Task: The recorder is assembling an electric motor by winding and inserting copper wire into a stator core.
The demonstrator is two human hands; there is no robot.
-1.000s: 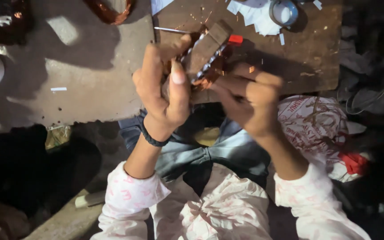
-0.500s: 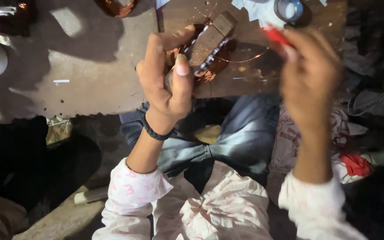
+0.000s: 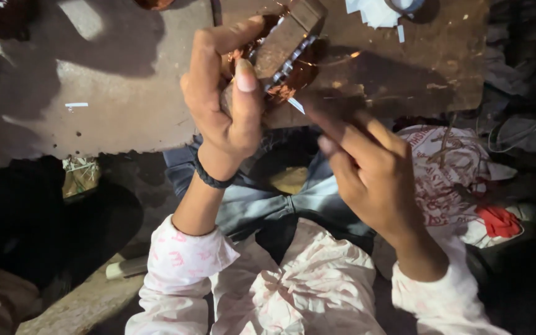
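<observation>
Left hand [image 3: 227, 102] grips the copper-wound motor core [image 3: 283, 53] top center; right hand [image 3: 367, 170] pinches a small white sliver [image 3: 296, 105] (paper, maybe) against it.

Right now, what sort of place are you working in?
Probably a small repair workshop for rewinding motors. The left hand grips a slotted metal core wound with copper wire, the right hand brings a thin white slip to it, and paper scraps lie on a worn, stained bench.

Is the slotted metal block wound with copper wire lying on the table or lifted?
Lifted: the left hand grips the slotted metal block above the table.
</observation>
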